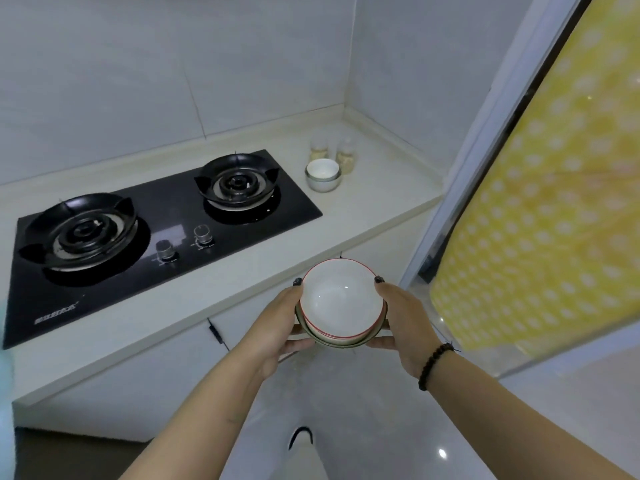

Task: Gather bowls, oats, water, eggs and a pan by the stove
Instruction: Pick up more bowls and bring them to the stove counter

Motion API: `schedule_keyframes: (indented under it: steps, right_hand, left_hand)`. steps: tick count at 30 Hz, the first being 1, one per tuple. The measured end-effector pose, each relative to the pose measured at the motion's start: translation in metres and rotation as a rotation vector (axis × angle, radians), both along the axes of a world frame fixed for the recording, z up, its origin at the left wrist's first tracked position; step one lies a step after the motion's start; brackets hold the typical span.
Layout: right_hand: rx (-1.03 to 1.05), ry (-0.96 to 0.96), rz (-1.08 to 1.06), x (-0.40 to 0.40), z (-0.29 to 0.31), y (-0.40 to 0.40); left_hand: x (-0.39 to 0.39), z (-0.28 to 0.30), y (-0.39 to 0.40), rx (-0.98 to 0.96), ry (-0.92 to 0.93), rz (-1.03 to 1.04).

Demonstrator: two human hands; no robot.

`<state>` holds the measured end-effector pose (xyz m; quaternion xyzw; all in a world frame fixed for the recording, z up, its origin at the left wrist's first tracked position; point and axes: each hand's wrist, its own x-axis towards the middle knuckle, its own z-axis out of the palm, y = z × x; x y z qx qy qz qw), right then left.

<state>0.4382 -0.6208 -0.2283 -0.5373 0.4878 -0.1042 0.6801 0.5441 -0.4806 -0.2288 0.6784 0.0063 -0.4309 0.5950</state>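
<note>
A: Largest item?
B: Countertop point(374, 188), holding a black stove point(162, 220) at left.
A: Next?
B: Stack of bowls point(341, 301), near, off the counter edge; left hand point(277, 327) and right hand point(405, 320) clasp its sides.
A: Smaller?
B: Nested bowls point(323, 174), then two jars point(334, 152), far right of the stove.

I saw the stacked bowls point(341, 299) as glazed ceramic, white and glossy inside with a thin red rim. The stove top point(166, 216) looked like black glass, mirror-smooth, with matt black burner rings point(78, 233) and shiny metal knobs point(165, 251). The tabletop point(374, 188) read as pale polished stone. The small nested bowls point(323, 174) seemed ceramic too; behind them the two jars point(332, 152) looked like clear glass or plastic, I couldn't tell which. The wall tiles point(138, 81) had a soft sheen. The yellow dotted covering point(554, 202) looked slick, like plastic film.
</note>
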Motion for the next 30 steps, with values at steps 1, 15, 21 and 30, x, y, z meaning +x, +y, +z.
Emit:
schedule_keyframes:
  steps: [1,15,21,30]
  right_hand:
    - [0.005,0.000,-0.008,0.005,-0.002,-0.010]
    - [0.034,-0.008,-0.121,0.125,-0.035,-0.217]
    - [0.042,0.028,-0.064,0.165,-0.049,-0.299]
    - [0.099,0.066,0.230,0.247,-0.081,-0.414]
  left_hand:
    - [0.006,-0.001,-0.012,0.001,0.000,-0.005]
    - [0.137,-0.028,-0.227,0.000,0.059,-0.083]
    - [0.174,-0.039,-0.301,-0.006,0.120,-0.060]
    - [0.211,-0.069,-0.394,0.043,0.151,0.232]
